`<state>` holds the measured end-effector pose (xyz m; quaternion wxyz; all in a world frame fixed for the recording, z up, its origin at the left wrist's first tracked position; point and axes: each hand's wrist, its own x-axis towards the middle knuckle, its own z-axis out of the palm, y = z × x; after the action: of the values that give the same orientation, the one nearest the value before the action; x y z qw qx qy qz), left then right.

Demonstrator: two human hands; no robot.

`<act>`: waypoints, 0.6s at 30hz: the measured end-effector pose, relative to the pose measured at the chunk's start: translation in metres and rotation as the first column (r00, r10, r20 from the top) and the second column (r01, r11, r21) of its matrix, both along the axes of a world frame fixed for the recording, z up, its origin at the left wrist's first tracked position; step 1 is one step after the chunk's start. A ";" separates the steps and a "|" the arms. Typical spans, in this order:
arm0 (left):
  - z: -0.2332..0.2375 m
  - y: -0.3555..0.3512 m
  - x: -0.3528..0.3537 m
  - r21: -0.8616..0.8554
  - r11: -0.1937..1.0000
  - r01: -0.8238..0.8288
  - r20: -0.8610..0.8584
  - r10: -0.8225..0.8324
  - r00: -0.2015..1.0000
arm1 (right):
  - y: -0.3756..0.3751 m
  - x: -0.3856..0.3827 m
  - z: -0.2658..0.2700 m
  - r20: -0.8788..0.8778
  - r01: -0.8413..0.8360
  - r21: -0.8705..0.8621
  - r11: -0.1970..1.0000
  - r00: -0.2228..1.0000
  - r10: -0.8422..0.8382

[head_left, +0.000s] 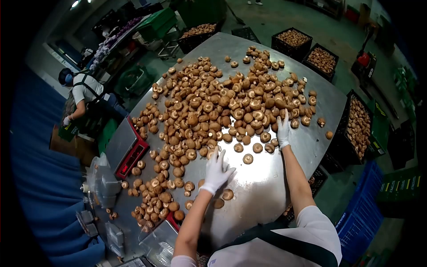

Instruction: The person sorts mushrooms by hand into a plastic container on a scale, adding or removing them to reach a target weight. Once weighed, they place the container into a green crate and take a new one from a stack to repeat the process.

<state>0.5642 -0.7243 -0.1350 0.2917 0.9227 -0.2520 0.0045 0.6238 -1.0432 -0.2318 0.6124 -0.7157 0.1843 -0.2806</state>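
Mushrooms (222, 102) reach left hand (216, 171) and right hand (283, 131); open tabletop (262, 187) lies between.

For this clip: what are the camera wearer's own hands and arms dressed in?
Both the left hand and the right hand wear snug white gloves that end at the wrist. The forearms are bare. Short white sleeves cover the upper arms, and a dark apron strap crosses the chest.
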 end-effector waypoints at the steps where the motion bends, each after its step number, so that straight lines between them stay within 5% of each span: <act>1: -0.006 -0.018 0.025 0.015 0.998 0.054 0.029 -0.055 0.998 | 0.000 0.009 -0.004 -0.001 0.006 -0.001 1.000 1.000 -0.006; 7: -0.019 -0.115 0.129 0.027 0.993 0.119 -0.020 -0.118 0.993 | -0.013 0.055 -0.008 0.083 -0.245 -0.045 0.969 0.965 0.248; 10: -0.020 -0.135 0.149 0.198 0.975 0.097 0.022 -0.103 0.994 | 0.003 0.054 0.002 0.110 -0.354 0.185 0.917 0.935 0.338; 13: -0.021 -0.133 0.147 0.133 0.976 0.169 -0.031 -0.167 0.986 | 0.013 0.050 0.006 -0.022 -0.419 -0.021 0.908 0.908 0.419; 15: -0.022 -0.122 0.136 0.215 0.968 0.127 0.052 -0.141 0.989 | 0.019 0.052 0.004 -0.035 -0.473 -0.049 0.880 0.881 0.472; 18: -0.016 -0.099 0.126 0.135 0.983 0.121 -0.044 -0.117 0.992 | 0.035 0.049 0.012 -0.077 -0.553 -0.038 0.832 0.832 0.549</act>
<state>0.6903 -0.8229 -0.1513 0.2316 0.9238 -0.3012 -0.0468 0.6725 -1.0082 -0.2201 0.6400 -0.7645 -0.0188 -0.0748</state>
